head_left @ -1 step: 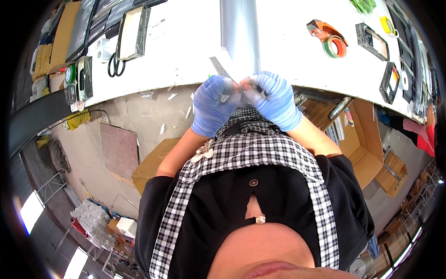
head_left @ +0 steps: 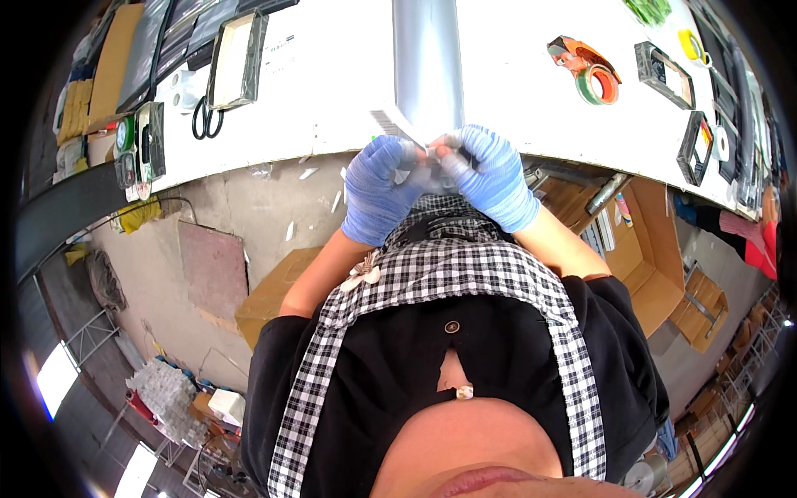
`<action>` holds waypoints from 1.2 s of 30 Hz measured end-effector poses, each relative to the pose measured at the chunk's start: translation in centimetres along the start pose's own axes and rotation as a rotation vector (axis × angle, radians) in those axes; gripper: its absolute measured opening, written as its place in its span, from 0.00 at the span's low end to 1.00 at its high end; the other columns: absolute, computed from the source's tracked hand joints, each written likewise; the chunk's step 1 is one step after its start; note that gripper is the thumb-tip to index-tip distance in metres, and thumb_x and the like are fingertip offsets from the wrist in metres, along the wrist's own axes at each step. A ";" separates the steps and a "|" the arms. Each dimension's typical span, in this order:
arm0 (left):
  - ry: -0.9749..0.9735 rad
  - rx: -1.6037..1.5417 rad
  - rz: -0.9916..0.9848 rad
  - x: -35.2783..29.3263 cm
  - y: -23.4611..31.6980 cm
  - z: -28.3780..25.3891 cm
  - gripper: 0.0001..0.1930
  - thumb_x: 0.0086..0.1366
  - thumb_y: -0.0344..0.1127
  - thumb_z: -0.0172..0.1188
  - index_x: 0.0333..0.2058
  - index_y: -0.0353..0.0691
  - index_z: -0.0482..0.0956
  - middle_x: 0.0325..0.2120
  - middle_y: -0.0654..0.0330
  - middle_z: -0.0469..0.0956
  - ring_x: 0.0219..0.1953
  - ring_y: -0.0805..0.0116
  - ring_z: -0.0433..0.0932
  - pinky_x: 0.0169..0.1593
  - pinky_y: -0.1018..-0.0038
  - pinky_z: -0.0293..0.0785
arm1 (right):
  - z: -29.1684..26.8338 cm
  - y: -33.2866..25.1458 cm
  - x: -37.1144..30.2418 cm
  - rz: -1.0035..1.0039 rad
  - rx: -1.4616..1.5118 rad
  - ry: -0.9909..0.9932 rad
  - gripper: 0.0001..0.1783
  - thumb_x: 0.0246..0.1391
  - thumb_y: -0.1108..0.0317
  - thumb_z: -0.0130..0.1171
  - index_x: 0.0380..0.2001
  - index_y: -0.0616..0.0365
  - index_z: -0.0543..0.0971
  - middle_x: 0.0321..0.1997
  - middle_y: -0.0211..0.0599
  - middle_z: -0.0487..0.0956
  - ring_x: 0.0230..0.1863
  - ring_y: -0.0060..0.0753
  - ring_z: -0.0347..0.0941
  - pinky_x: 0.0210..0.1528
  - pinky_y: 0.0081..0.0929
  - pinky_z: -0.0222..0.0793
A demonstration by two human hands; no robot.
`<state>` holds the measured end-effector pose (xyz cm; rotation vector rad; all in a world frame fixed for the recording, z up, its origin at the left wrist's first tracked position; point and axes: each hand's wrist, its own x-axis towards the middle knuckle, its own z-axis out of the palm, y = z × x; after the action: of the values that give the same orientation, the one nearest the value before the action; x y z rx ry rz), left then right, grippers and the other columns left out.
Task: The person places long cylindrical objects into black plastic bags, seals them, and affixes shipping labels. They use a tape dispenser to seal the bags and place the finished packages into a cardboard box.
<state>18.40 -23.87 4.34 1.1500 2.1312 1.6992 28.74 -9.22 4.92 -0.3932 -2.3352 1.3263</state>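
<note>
White printed slip [head_left: 395, 124] dipping slightly nearer, our left hand [head_left: 380, 187] and right hand [head_left: 491, 178], in streaky blue gloves [head_left: 508, 195], pinching its near end between closed fingertips, slip hanging by the flat white tabletop's [head_left: 340, 75] near edge, smooth grey strip [head_left: 427, 58] stretching far, concrete floor [head_left: 278, 203] showing left.

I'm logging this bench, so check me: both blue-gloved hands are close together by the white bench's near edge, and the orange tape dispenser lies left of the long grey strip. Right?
Not quite: the head view shows the orange tape dispenser right of the long grey strip. Both blue-gloved hands, left and right, are close together by the white bench's near edge.
</note>
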 end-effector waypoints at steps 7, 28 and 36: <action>0.041 0.392 -0.355 -0.3 -8.2 -10.8 0.04 0.52 0.27 0.62 0.28 0.40 0.77 0.21 0.64 0.73 0.23 0.76 0.68 0.30 0.76 0.69 | -6.2 5.0 7.5 0.308 0.213 0.174 0.09 0.63 0.71 0.51 0.43 0.64 0.76 0.37 0.35 0.81 0.35 0.22 0.76 0.40 0.21 0.74; -0.193 0.607 0.494 15.0 -1.1 3.0 0.29 0.53 0.38 0.65 0.54 0.40 0.70 0.55 0.53 0.68 0.60 0.50 0.65 0.63 0.56 0.60 | -3.7 12.9 14.1 -0.376 -0.235 0.115 0.19 0.40 0.79 0.48 0.39 0.60 0.79 0.48 0.48 0.78 0.52 0.52 0.73 0.55 0.42 0.70; -0.081 0.482 -0.027 20.8 -10.6 8.6 0.44 0.61 0.51 0.59 0.65 0.25 0.52 0.65 0.31 0.50 0.65 0.34 0.55 0.67 0.54 0.53 | 2.2 13.4 17.5 0.347 0.617 0.150 0.37 0.67 0.57 0.41 0.71 0.62 0.42 0.75 0.52 0.46 0.75 0.42 0.44 0.72 0.30 0.43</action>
<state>4.36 -4.22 -1.47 1.2649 2.5665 1.1291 12.91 3.65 -3.76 -0.6799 -1.6649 2.0065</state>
